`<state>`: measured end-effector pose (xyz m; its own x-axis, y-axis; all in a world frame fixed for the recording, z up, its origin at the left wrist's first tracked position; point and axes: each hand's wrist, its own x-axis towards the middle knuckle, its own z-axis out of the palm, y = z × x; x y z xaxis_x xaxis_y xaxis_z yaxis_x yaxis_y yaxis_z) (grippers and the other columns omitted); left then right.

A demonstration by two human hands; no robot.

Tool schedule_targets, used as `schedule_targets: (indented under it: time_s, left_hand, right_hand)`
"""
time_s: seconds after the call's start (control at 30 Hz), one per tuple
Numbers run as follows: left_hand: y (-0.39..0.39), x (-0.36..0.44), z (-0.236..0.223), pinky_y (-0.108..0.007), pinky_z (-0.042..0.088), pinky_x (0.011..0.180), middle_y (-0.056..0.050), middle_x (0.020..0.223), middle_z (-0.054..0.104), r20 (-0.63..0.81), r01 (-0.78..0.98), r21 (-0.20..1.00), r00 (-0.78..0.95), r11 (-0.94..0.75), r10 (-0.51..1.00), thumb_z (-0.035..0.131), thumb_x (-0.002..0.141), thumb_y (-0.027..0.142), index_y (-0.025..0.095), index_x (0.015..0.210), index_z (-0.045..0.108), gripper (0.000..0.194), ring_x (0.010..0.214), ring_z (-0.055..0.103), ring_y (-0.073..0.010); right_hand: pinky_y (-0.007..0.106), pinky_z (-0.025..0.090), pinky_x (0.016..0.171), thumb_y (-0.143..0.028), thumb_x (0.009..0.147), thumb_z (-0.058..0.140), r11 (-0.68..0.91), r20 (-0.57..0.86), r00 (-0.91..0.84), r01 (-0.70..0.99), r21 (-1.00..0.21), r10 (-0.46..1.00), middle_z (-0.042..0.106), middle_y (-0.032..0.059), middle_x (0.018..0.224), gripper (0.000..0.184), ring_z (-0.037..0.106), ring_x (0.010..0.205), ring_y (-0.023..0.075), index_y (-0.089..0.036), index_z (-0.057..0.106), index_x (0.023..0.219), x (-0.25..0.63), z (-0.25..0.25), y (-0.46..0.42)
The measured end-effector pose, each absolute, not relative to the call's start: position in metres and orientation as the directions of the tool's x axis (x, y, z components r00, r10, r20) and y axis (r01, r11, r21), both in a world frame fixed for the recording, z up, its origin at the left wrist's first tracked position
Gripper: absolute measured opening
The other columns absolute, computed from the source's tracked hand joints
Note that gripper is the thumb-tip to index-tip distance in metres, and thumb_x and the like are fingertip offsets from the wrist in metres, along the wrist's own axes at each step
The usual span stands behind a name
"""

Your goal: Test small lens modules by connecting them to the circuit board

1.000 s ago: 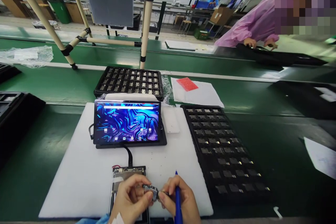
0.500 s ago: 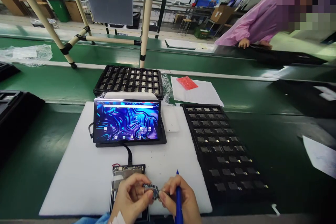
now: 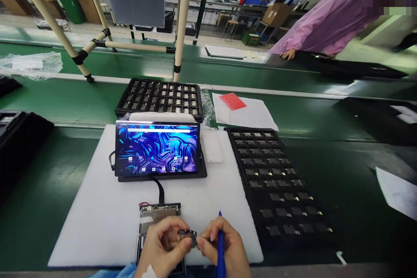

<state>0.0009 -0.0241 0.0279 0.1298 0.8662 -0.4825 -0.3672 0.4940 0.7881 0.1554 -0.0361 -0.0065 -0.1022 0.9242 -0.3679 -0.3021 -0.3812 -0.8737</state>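
My left hand (image 3: 164, 243) pinches a small dark electronic module (image 3: 188, 235) between thumb and fingers. A blue pen (image 3: 221, 247) rests in the grip of my right hand (image 3: 226, 243), tip pointing up and away. That hand's thumb and forefinger also meet at the module's right end; whether they grip it is hard to tell. Partly under my left hand lies an opened device with a bare circuit board (image 3: 163, 213). A black ribbon cable (image 3: 160, 190) runs from it to a lit tablet screen (image 3: 158, 147) with blue and purple swirls, propped behind.
Beneath everything is a white foam mat (image 3: 94, 208) on a green bench. A black tray (image 3: 257, 191) of small modules lies right; another tray (image 3: 159, 97) stands behind the screen. A red sheet (image 3: 233, 101) sits on white paper (image 3: 247, 117). Across the bench stands a person in pink (image 3: 319, 21).
The module has turned slightly between my fingers, showing a darker face. My hands stay in nearly the same place. Across the bench, the person's hand has shifted left.
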Motion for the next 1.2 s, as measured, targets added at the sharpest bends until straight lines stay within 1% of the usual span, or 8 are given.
schedule_targets:
  time_s: [0.17,0.4,0.53,0.6,0.73,0.87,0.97,1.2]
  left_hand:
    - [-0.029,0.003,0.021,-0.011,0.039,0.051,0.0,0.056,0.061,-0.49,-0.353,0.793,0.116,0.497,0.864,0.085,0.056,0.048,0.013,0.075,0.068,0.044,0.05,0.052,-0.0044]
    - [-0.028,0.005,0.023,-0.011,0.04,0.05,-0.001,0.056,0.064,-0.488,-0.361,0.795,0.095,0.487,0.867,0.086,0.055,0.047,0.014,0.071,0.068,0.041,0.05,0.054,-0.0058]
    - [-0.024,0.005,0.022,-0.011,0.042,0.05,0.0,0.055,0.063,-0.467,-0.362,0.821,0.02,0.442,0.884,0.086,0.054,0.048,0.015,0.071,0.067,0.042,0.049,0.055,-0.0058]
    - [-0.023,0.004,0.02,-0.012,0.043,0.049,0.0,0.055,0.063,-0.47,-0.357,0.827,-0.012,0.435,0.883,0.086,0.053,0.049,0.015,0.072,0.067,0.043,0.049,0.056,-0.0064]
    - [-0.023,0.002,0.019,-0.014,0.047,0.05,-0.001,0.057,0.064,-0.481,-0.349,0.825,-0.018,0.445,0.877,0.085,0.052,0.051,0.015,0.073,0.067,0.046,0.049,0.058,-0.0079]
    - [-0.024,0.001,0.019,-0.013,0.044,0.051,-0.001,0.055,0.065,-0.489,-0.356,0.814,0.005,0.459,0.872,0.086,0.051,0.05,0.014,0.072,0.068,0.045,0.049,0.057,-0.0071]
    - [-0.026,0.0,0.018,-0.013,0.043,0.05,-0.002,0.056,0.066,-0.498,-0.356,0.801,0.051,0.482,0.866,0.087,0.051,0.048,0.013,0.072,0.068,0.045,0.049,0.057,-0.0075]
    - [-0.027,-0.002,0.007,-0.013,0.037,0.049,-0.002,0.057,0.065,-0.451,-0.312,0.828,0.12,0.465,0.884,0.084,0.057,0.048,0.013,0.07,0.068,0.04,0.048,0.052,-0.0055]
  right_hand:
    - [0.019,0.039,0.052,-0.032,0.07,0.078,-0.39,-0.353,-0.169,-0.309,-0.867,0.92,0.057,-0.0034,0.058,0.033,0.047,0.053,0.008,-0.019,0.049,0.064,0.158,-0.013,-0.035]
    - [0.021,0.044,0.054,-0.033,0.066,0.08,-0.37,-0.347,-0.132,-0.265,-0.89,0.929,0.062,-0.0012,0.061,0.031,0.056,0.055,0.0111,-0.019,0.052,0.063,0.155,-0.018,-0.032]
    - [0.025,0.05,0.067,-0.032,0.066,0.08,-0.351,-0.318,-0.162,-0.265,-0.898,0.934,0.072,0.0058,0.086,0.028,0.066,0.074,0.0166,-0.021,0.054,0.072,0.155,-0.006,-0.029]
    - [0.028,0.052,0.071,-0.032,0.067,0.079,-0.328,-0.308,-0.117,-0.247,-0.912,0.944,0.073,0.008,0.093,0.026,0.067,0.079,0.0187,-0.021,0.056,0.074,0.157,-0.004,-0.029]
    - [0.027,0.052,0.066,-0.032,0.07,0.077,-0.335,-0.337,-0.018,-0.176,-0.926,0.941,0.071,0.0047,0.072,0.024,0.067,0.068,0.0179,-0.02,0.056,0.066,0.162,-0.008,-0.033]
    - [0.024,0.048,0.061,-0.031,0.072,0.075,-0.318,-0.317,-0.03,-0.152,-0.936,0.948,0.068,0.0024,0.064,0.029,0.062,0.062,0.0152,-0.02,0.05,0.061,0.163,-0.012,-0.034]
    - [0.023,0.045,0.056,-0.035,0.072,0.074,-0.296,-0.289,-0.066,-0.176,-0.939,0.955,0.063,0.0002,0.056,0.036,0.056,0.054,0.0126,-0.021,0.045,0.057,0.157,-0.011,-0.034]
    - [0.022,0.038,0.05,-0.047,0.064,0.078,-0.228,-0.253,0.075,-0.245,-0.942,0.965,0.053,-0.0041,0.047,0.049,0.046,0.046,0.0096,-0.021,0.039,0.051,0.141,-0.005,-0.033]
